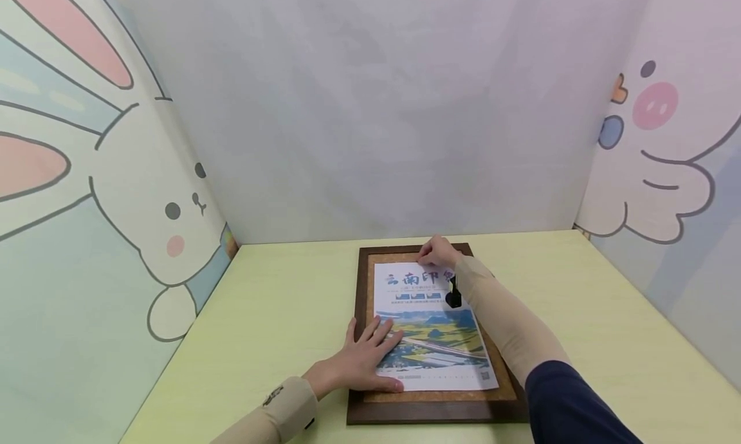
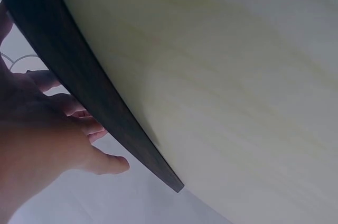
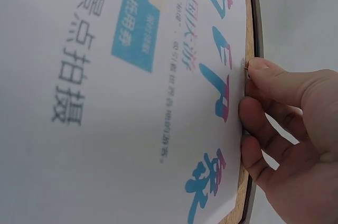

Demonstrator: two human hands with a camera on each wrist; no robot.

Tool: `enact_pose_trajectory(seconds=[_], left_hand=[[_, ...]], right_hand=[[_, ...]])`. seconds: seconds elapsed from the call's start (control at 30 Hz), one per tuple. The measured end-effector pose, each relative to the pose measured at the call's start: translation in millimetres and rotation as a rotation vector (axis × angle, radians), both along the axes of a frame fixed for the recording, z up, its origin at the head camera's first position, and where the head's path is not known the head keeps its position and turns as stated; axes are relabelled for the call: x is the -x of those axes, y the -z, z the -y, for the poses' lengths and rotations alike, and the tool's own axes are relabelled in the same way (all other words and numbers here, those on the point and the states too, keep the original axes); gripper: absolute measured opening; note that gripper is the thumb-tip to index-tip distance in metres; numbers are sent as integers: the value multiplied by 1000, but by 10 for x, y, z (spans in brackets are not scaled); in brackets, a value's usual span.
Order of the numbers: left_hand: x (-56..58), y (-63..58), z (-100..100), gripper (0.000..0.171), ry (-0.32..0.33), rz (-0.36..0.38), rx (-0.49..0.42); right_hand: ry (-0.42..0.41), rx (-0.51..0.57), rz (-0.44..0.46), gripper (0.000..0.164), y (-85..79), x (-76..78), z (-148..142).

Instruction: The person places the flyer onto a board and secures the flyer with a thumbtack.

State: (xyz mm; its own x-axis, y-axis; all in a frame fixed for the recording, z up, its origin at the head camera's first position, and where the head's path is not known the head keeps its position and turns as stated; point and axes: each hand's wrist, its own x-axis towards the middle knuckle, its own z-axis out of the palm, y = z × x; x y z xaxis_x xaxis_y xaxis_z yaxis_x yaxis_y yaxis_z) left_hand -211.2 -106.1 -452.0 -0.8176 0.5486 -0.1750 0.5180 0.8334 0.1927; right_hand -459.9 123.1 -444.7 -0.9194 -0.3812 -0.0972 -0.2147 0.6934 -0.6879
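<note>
A printed poster [image 1: 431, 328] with blue lettering and a landscape picture lies on a cork board [image 1: 503, 383] in a dark wooden frame [image 1: 434, 412]. My left hand [image 1: 361, 360] rests flat with spread fingers on the poster's lower left and the frame's left side; the left wrist view shows that hand [image 2: 58, 139] beyond the frame's edge. At the poster's top edge is my right hand [image 1: 440, 252], fingers curled. In the right wrist view, the right hand [image 3: 296, 113] pinches a tiny pin [image 3: 246, 69] against the top edge; the fingertips hide most of it.
The board lies on a pale yellow-green table [image 1: 278, 315]. A grey-white back wall [image 1: 376, 122] rises behind it. Side panels with a cartoon rabbit [image 1: 145, 193] and a cartoon bird [image 1: 666, 154] stand left and right.
</note>
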Motion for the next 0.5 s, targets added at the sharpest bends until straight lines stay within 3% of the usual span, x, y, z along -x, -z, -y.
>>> enact_pose_trajectory(seconds=[0.5], left_hand=[[4,15,1,91,6,-3,-1]], right_hand=[[45,22,19,7,7,-20,7]])
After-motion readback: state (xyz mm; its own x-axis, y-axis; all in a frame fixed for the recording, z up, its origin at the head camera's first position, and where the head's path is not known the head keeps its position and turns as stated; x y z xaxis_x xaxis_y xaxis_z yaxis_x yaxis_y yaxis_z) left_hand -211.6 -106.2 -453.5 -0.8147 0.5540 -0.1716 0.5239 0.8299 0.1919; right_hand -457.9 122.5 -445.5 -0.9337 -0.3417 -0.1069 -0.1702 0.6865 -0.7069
